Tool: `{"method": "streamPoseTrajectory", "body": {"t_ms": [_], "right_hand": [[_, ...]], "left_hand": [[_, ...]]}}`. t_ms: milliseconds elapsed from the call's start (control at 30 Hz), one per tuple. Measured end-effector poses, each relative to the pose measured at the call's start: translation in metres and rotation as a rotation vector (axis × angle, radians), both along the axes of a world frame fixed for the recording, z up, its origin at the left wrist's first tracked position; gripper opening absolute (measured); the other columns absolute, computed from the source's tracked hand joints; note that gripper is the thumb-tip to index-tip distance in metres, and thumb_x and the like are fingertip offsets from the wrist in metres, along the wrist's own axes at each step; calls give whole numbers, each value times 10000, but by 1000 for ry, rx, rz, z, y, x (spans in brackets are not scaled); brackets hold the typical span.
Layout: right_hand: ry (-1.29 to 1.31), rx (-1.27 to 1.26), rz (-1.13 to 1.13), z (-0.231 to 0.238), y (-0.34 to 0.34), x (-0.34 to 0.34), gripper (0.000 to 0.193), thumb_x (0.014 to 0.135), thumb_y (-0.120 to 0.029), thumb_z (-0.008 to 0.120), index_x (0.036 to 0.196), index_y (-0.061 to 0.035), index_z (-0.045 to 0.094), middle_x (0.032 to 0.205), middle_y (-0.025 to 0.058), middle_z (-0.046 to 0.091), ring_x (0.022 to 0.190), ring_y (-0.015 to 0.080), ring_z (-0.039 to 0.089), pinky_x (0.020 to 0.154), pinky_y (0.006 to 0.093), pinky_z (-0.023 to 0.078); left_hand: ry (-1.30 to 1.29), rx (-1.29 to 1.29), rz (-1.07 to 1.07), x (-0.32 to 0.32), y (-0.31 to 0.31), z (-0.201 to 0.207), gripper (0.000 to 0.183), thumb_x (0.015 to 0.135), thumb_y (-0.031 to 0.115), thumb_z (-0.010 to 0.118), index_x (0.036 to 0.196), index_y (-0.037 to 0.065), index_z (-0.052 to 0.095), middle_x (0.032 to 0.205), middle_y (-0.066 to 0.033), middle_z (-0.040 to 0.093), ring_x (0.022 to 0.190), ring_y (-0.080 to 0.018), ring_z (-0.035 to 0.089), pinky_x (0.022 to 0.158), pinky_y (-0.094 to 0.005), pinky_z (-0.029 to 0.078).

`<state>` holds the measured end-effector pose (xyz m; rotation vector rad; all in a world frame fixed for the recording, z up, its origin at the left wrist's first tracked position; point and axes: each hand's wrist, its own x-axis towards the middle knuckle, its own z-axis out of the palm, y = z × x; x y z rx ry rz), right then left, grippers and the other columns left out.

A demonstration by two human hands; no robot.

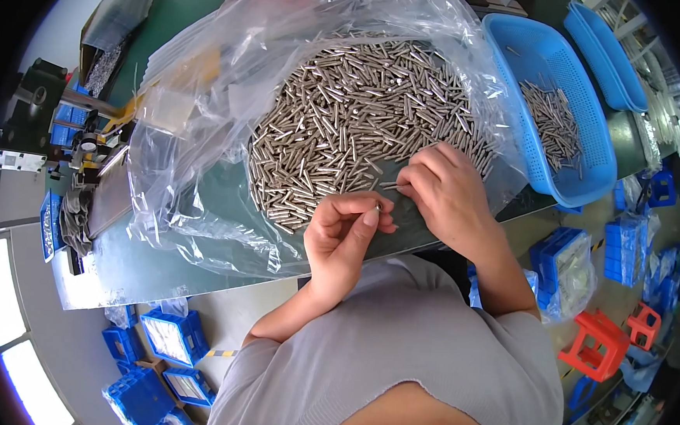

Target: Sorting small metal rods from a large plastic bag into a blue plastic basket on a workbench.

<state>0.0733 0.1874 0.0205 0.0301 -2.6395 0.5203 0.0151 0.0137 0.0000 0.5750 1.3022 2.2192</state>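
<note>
A big heap of small silvery metal pins (pixel 362 112) lies on a spread clear plastic bag (pixel 199 219) on the green table. At the heap's near edge, my left hand (pixel 338 240) is closed in a pinch, thumb against forefinger, with the tip of a metal pin just showing between them. To its right my right hand (pixel 450 200) reaches over the bag with curled fingers. A single metal pin (pixel 389 186) sticks out at its fingertips toward my left hand. The undersides of the right fingers are hidden.
A blue perforated basket (pixel 514 40) holding a smaller pile of pins stands to the right, with another blue basket (pixel 610 65) beyond. A dark machine (pixel 39 108) stands at the table's left end. Blue crates (pixel 173 335) and red stools (pixel 596 345) are on the floor.
</note>
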Motion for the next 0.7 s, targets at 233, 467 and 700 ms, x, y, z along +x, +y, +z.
{"method": "streamPoseTrajectory", "body": {"t_ms": [233,467,700], "right_hand": [[149,-325,22,16,-1,6,127,776,-72,670,832,-56,558,815,72,570,767,282,549,664,382,448],[169,-386,93,16,-8,4,133,776,-89,677,836,-60,562,809,57,575,763,267,547,672,369,445],[158,-393,131,15,-14,3,119,778,-84,679,821,-69,569,817,51,581,759,260,549,669,366,445]], "left_hand": [[-5,31,-44,-3,0,-2,84,935,-14,518,1018,-19,512,1030,-155,608,848,-156,621,757,-312,560],[15,-5,-21,1,1,-3,100,929,-29,519,1027,-25,505,1042,-154,603,863,-161,624,761,-312,562],[34,13,-32,0,0,-5,104,926,-42,518,1029,-34,513,1052,-154,608,868,-169,633,760,-293,552]]}}
